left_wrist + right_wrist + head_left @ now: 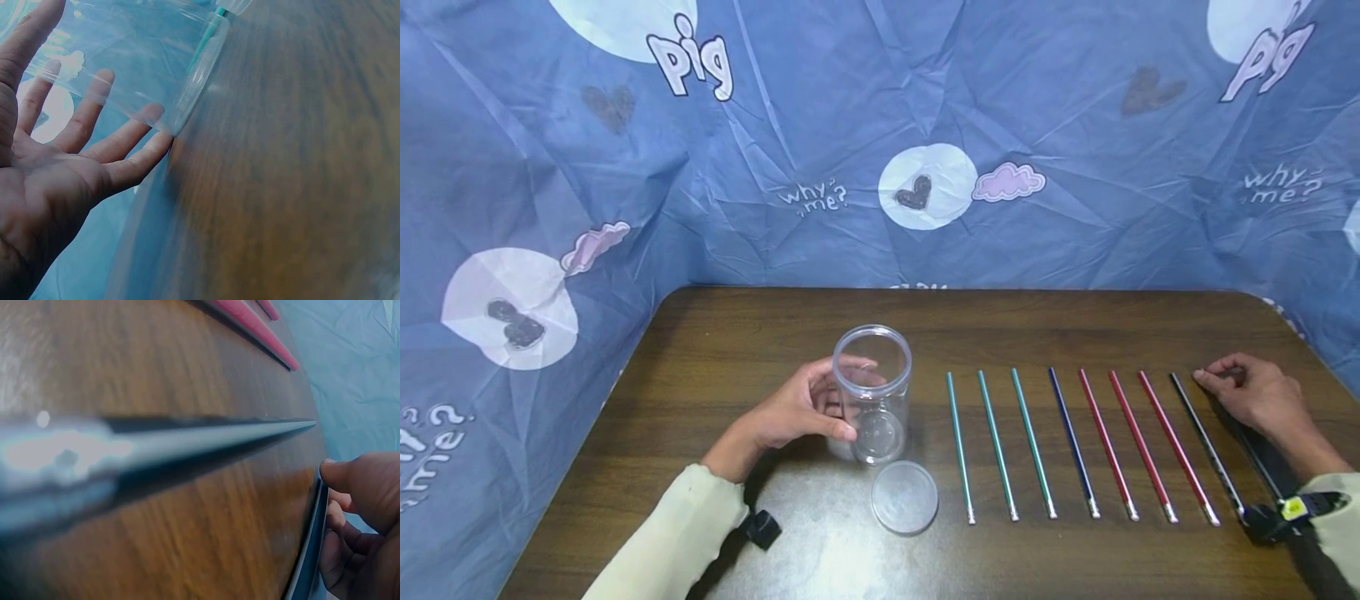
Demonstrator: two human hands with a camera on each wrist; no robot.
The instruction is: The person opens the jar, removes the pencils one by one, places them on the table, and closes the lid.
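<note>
A clear plastic jar (pixel 877 429) stands upright and uncovered at the table's middle. My left hand (pixel 797 408) holds it from the left side, thumb in front and fingers behind; the left wrist view shows the fingers spread along its clear wall (pixel 150 56). At the far right, my right hand (pixel 1258 396) pinches the far end of a black pencil (pixel 308 553) between thumb and fingers. That pencil lies partly hidden beneath the hand and wrist. Just left of it lies another black pencil (pixel 1204 437), untouched. A round clear lid (pixel 905 498) rests flat in front of the jar.
Between jar and right hand, a row of pencils lies side by side: green ones (pixel 996 446), a dark blue one (pixel 1073 442) and red ones (pixel 1142 446), erasers toward me. A blue printed cloth (pixel 820 108) hangs behind the wooden table (pixel 760 325).
</note>
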